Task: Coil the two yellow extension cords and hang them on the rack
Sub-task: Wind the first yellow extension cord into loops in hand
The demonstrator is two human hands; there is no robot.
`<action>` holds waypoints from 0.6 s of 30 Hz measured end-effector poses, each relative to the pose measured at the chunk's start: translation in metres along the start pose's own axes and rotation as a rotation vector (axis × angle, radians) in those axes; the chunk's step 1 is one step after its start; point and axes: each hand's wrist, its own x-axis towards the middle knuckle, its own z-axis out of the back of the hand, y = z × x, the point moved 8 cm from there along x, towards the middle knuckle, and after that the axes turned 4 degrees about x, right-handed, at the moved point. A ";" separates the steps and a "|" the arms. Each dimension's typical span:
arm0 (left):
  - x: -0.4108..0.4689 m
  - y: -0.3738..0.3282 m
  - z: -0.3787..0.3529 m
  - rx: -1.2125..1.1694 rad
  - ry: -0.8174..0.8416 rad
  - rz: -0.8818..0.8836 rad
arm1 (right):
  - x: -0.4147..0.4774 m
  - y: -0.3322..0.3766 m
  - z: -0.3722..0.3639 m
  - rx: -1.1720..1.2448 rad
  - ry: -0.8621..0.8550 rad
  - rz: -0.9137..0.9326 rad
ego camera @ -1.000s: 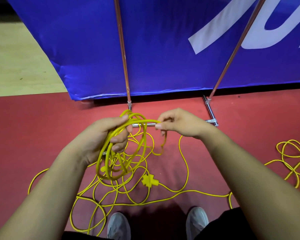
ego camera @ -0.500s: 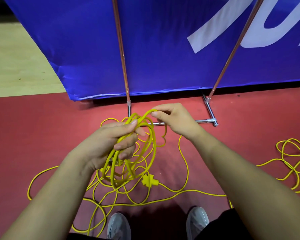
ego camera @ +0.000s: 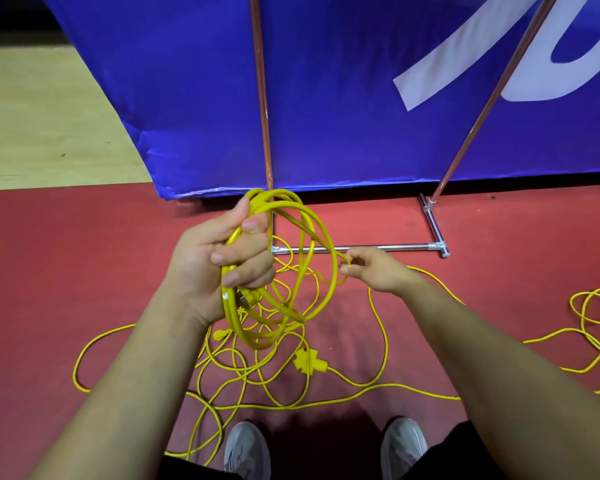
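My left hand (ego camera: 222,258) grips a bundle of several loops of yellow extension cord (ego camera: 323,244), held upright above the floor. My right hand (ego camera: 374,270) pinches a strand of the same cord just right of the loops. The loose remainder lies tangled on the red floor below, with a yellow multi-outlet socket end (ego camera: 309,362) among it. A second yellow cord (ego camera: 593,317) lies in loose loops at the far right. The rack's metal poles (ego camera: 262,98) and base bar (ego camera: 368,248) stand right behind my hands.
A blue banner (ego camera: 326,81) hangs behind the rack poles. Red mat (ego camera: 66,254) covers the floor, with wooden flooring (ego camera: 32,116) at the far left. My two grey shoes (ego camera: 246,448) stand at the bottom edge, close to the loose cord.
My left hand has lifted and turned the coil more upright. My right hand has dropped down and to the right, now pinching a strand lower beside the loops.
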 end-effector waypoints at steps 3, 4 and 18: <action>-0.005 -0.007 -0.009 -0.046 0.060 -0.029 | 0.001 -0.019 0.007 -0.004 -0.112 -0.093; -0.008 -0.014 -0.009 -0.071 0.075 -0.054 | -0.001 -0.027 0.010 0.012 -0.161 -0.137; -0.023 -0.040 0.048 0.795 -0.676 -0.112 | -0.028 0.085 0.006 0.056 0.062 -0.105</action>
